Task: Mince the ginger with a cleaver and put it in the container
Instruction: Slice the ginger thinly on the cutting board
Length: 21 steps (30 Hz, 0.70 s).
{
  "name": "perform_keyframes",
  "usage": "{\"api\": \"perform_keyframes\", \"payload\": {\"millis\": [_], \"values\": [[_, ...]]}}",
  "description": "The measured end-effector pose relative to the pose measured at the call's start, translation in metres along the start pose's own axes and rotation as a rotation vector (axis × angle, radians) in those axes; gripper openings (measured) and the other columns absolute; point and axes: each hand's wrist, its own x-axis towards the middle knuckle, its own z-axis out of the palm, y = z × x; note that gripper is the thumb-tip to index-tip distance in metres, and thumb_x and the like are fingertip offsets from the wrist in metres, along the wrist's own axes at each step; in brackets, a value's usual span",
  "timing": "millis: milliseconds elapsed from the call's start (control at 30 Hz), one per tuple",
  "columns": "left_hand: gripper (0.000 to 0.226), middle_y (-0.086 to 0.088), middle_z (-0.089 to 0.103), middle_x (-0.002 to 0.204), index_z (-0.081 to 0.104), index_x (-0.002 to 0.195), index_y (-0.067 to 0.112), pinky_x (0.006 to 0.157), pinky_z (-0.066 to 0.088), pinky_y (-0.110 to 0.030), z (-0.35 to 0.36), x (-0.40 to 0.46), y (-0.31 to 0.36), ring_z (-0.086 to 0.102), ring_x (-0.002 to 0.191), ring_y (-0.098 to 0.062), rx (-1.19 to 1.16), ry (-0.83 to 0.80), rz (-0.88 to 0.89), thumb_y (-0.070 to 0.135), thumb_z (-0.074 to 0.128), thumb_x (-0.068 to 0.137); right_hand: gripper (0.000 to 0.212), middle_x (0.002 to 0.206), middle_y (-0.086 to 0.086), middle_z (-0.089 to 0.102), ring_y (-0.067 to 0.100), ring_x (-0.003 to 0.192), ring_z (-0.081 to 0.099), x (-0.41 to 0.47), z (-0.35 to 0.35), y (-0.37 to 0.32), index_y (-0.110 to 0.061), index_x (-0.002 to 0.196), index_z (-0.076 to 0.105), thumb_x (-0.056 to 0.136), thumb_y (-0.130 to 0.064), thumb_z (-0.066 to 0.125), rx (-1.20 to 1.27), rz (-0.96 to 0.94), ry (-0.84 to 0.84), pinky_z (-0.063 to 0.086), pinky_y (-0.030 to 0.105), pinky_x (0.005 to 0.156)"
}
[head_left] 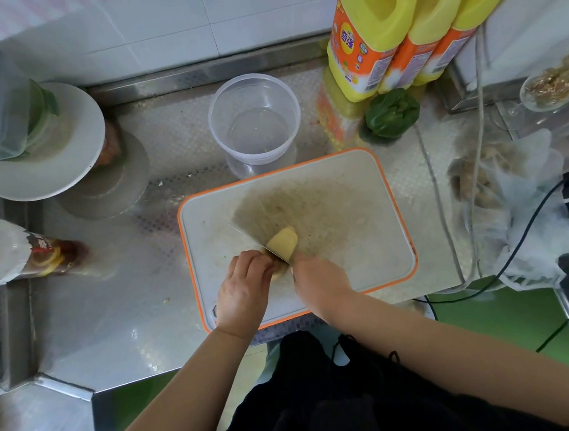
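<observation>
the pale yellow peeled piece of ginger (281, 246) lies on the white plastic cutting board with the orange rim (396, 212), its long axis running from about 1 o'clock down to 7 o'clock. the left hand (244, 287) pins the 7 o'clock end, fingers curled over it, so the free end points away toward 1 o'clock. the right hand (319, 277) sits just beside it at 3 o'clock, closed around the handle of the broad steel cleaver (263, 224), though the handle itself is hidden. the blade, blurred, crosses the ginger just beyond the left fingertips, its edge running toward 10 o'clock. judging by this, slicing has only begun: the piece is mostly whole. the round clear plastic container (254, 118) stands well apart at 12 o'clock from the ginger, off the board, with at most a few specks inside.

counted: one piece of ginger, one cleaver, one board, one container, two hands.
</observation>
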Motion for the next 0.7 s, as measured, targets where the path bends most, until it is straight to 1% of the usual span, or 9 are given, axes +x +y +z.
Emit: {"api": "perform_keyframes", "payload": {"millis": [67, 167, 333, 400, 567, 700], "values": [[0.009, -0.006, 0.061, 0.091, 0.065, 0.09, 0.009, 0.063, 0.051, -0.031, -0.001, 0.002, 0.0, 0.055, 0.082, -0.02, -0.016, 0.001, 0.004, 0.015, 0.058, 0.089, 0.021, 0.1, 0.014, 0.066, 0.034, 0.092, 0.064, 0.001, -0.001, 0.001, -0.006, 0.112, 0.053, 0.096, -0.008, 0.04, 0.002, 0.003, -0.007, 0.041, 0.035, 0.066], [0.015, -0.006, 0.061, 0.09, 0.068, 0.088, 0.006, 0.068, 0.047, -0.025, -0.002, 0.004, 0.0, 0.056, 0.081, -0.02, -0.066, 0.003, -0.037, 0.016, 0.057, 0.09, 0.021, 0.101, 0.015, 0.065, 0.035, 0.091, 0.063, -0.001, -0.007, 0.0, -0.005, 0.112, 0.052, 0.096, -0.008, 0.04, 0.019, -0.01, -0.021, 0.04, 0.035, 0.064], [0.02, -0.006, 0.061, 0.089, 0.068, 0.089, 0.007, 0.066, 0.045, -0.028, -0.001, 0.004, -0.003, 0.055, 0.081, -0.021, -0.077, -0.027, -0.053, 0.022, 0.055, 0.092, 0.022, 0.097, 0.012, 0.065, 0.035, 0.091, 0.063, -0.025, -0.019, -0.01, -0.007, 0.115, 0.046, 0.093, -0.006, 0.043, 0.01, -0.072, 0.046, 0.037, 0.034, 0.063], [0.02, -0.007, 0.059, 0.088, 0.066, 0.089, 0.006, 0.065, 0.042, -0.026, 0.0, 0.003, -0.002, 0.053, 0.08, -0.021, -0.064, -0.021, -0.058, 0.021, 0.054, 0.092, 0.023, 0.097, 0.011, 0.065, 0.034, 0.091, 0.063, -0.034, -0.022, -0.011, -0.007, 0.115, 0.047, 0.093, -0.005, 0.043, -0.019, -0.074, 0.061, 0.037, 0.034, 0.063], [0.018, -0.008, 0.062, 0.089, 0.067, 0.088, 0.005, 0.067, 0.041, -0.023, 0.0, 0.001, 0.001, 0.053, 0.08, -0.021, -0.05, 0.009, -0.064, 0.018, 0.055, 0.091, 0.023, 0.096, 0.011, 0.065, 0.033, 0.091, 0.064, -0.043, -0.028, -0.011, -0.006, 0.116, 0.047, 0.093, -0.004, 0.042, -0.03, -0.064, 0.042, 0.034, 0.032, 0.061], [0.016, -0.007, 0.062, 0.09, 0.068, 0.089, 0.005, 0.069, 0.04, -0.023, 0.001, 0.001, 0.001, 0.053, 0.081, -0.021, -0.063, 0.015, -0.066, 0.016, 0.056, 0.09, 0.022, 0.098, 0.011, 0.065, 0.034, 0.093, 0.063, -0.043, -0.032, -0.014, -0.005, 0.113, 0.048, 0.092, -0.002, 0.042, -0.015, -0.051, 0.032, 0.035, 0.032, 0.063]]}}
